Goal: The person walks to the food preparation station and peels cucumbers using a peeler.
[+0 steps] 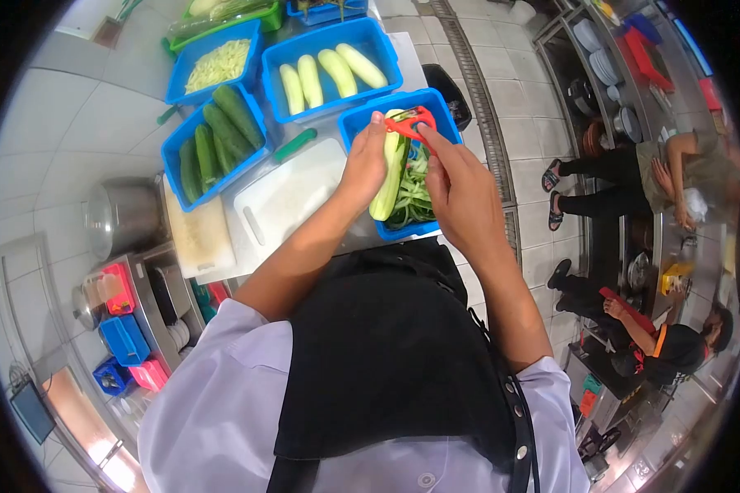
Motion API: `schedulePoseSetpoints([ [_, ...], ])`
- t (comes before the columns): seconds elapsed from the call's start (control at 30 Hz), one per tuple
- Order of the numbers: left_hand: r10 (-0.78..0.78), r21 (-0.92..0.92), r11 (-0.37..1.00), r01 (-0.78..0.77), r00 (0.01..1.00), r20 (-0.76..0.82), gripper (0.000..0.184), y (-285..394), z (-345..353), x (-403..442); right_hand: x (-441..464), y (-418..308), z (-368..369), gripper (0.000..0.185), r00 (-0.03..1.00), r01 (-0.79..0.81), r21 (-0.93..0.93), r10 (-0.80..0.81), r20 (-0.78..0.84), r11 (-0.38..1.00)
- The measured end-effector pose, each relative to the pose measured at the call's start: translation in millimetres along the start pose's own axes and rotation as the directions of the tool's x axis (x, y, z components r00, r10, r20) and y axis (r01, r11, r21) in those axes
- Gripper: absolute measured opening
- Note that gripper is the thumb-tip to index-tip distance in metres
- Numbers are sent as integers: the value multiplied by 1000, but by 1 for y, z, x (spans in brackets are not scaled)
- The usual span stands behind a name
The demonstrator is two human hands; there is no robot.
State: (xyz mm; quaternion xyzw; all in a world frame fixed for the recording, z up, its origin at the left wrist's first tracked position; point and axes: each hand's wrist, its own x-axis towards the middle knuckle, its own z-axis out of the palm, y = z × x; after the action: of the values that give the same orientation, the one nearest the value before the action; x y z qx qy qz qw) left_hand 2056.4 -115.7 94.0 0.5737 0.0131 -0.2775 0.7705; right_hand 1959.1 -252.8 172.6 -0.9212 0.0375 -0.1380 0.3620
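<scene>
My left hand (pixel 365 163) grips a partly peeled cucumber (pixel 389 182), pale with dark green skin on its right side. My right hand (pixel 462 187) is closed on a red peeler (pixel 409 122), which lies against the cucumber's upper end. Both hands are over a blue bin (pixel 446 107) holding green peel strips (pixel 415 191). Left of it, a white cutting board (pixel 292 193) has a green-handled tool (pixel 294 145) at its upper edge. Peeled cucumbers (pixel 337 72) lie in another blue bin (pixel 273 59), and unpeeled ones (pixel 226 130) fill a third.
A blue bin of pale shreds (pixel 219 66) stands at the upper left. A second cutting board (pixel 196 226) lies by a metal pot (pixel 123 218). Right of the table are a black bin (pixel 446 86), a floor drain and two people near metal shelving.
</scene>
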Motion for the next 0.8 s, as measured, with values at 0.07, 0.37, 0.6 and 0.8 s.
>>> schedulePoseSetpoints([
  [0.07,60,45,997,-61,998,24,58,-2,0,2,1,-2,-1,43,1000,-10,-6,10,-1,1000],
  [0.37,173,37,984,-177,981,85,51,-5,0,5,-3,2,-2,47,998,-37,-36,39,43,999],
  [0.6,74,-162,983,-83,995,-59,57,1,-2,15,-30,16,26,48,995,-11,23,9,95,1000],
  [0.8,9,-257,965,-50,988,-157,61,-3,-13,30,-42,11,-2,43,962,-114,81,90,258,990],
])
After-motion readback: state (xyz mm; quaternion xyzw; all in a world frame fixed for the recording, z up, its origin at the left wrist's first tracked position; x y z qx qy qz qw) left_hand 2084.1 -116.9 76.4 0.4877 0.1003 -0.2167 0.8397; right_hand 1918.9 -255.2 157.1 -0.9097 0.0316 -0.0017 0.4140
